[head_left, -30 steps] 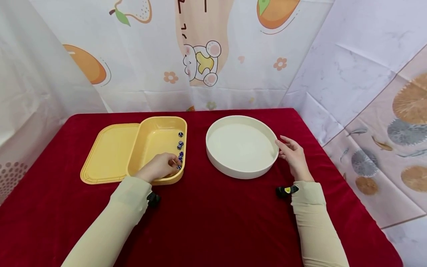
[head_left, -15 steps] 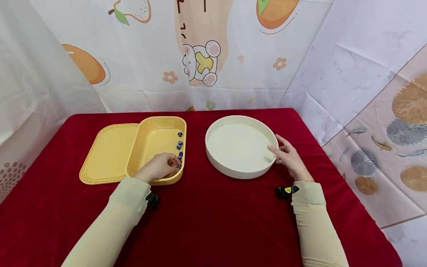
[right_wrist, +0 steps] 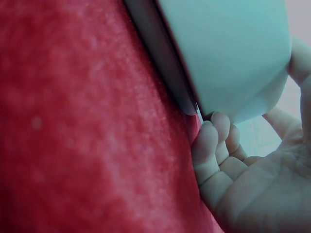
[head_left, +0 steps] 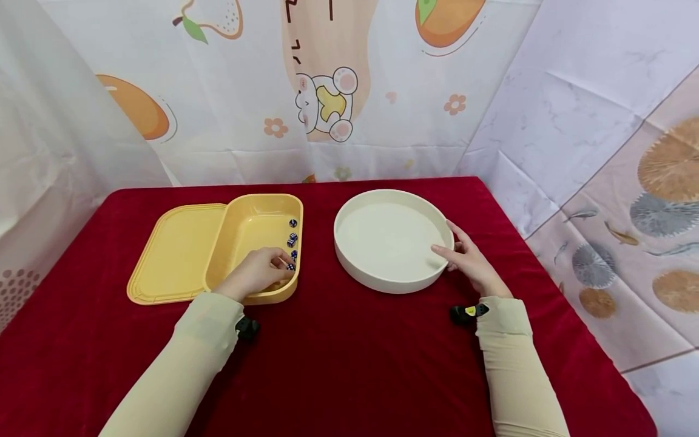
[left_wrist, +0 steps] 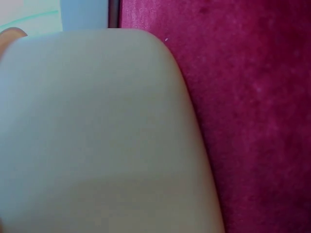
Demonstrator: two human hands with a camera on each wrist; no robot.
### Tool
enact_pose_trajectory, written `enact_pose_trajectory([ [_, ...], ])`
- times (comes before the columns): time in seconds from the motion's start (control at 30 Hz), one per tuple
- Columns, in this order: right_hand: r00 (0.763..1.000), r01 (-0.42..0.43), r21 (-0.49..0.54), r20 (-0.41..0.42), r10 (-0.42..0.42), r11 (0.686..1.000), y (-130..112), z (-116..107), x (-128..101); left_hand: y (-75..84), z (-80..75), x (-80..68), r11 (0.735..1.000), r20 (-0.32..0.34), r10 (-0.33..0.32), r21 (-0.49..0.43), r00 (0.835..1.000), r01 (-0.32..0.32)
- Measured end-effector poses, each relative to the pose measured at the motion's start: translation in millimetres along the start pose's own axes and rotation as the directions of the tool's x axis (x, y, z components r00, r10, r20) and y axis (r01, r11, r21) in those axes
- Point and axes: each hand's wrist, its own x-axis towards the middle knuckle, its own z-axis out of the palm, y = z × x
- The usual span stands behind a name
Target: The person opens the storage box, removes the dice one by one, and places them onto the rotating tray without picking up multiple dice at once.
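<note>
In the head view, my left hand (head_left: 256,270) reaches into the yellow box (head_left: 215,258) and pinches a dark blue die (head_left: 290,267) with white pips near the box's right wall. More blue dice (head_left: 292,223) line that wall beyond the fingers. The box's outer wall (left_wrist: 107,131) fills much of the left wrist view and hides nearly all of that hand. My right hand (head_left: 471,262) grips the rim of a round white tray (head_left: 390,240), thumb over the inside and fingers outside. The right wrist view shows curled fingertips (right_wrist: 206,141) at the tray's lower edge.
A flat yellow lid (head_left: 175,255) lies left of the box, touching its side. Red cloth (head_left: 349,364) covers the table. Printed curtains (head_left: 218,109) hang behind the table and along both sides.
My right hand has closed in on the round tray, its thumb moving over the rim. The left fingers have lifted slightly with the die. The head view has shifted a little.
</note>
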Motion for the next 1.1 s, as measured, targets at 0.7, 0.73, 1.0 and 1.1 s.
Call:
enact_pose_trajectory([
  [0.7, 1.0, 0.003, -0.009, 0.012, -0.003, 1.0, 3, 1, 2, 32.1, -8.7, -4.8, 0.995, -0.271, 0.078, -0.032, 0.959, -0.09],
  [0.73, 1.0, 0.003, -0.009, 0.011, -0.003, 1.0, 3, 1, 2, 34.2, -8.9, -4.2, 0.995, -0.279, 0.081, -0.04, 0.957, -0.096],
  [1.0, 1.0, 0.001, -0.007, 0.012, -0.001, 1.0, 4, 0, 2, 52.2, -7.5, 3.1, 0.985, -0.278, 0.067, -0.133, 0.958, -0.107],
  [1.1, 1.0, -0.002, 0.0, 0.012, 0.002, 1.0, 5, -1, 4, 59.3, -6.5, 6.7, 0.983, -0.266, 0.052, -0.154, 0.963, -0.096],
])
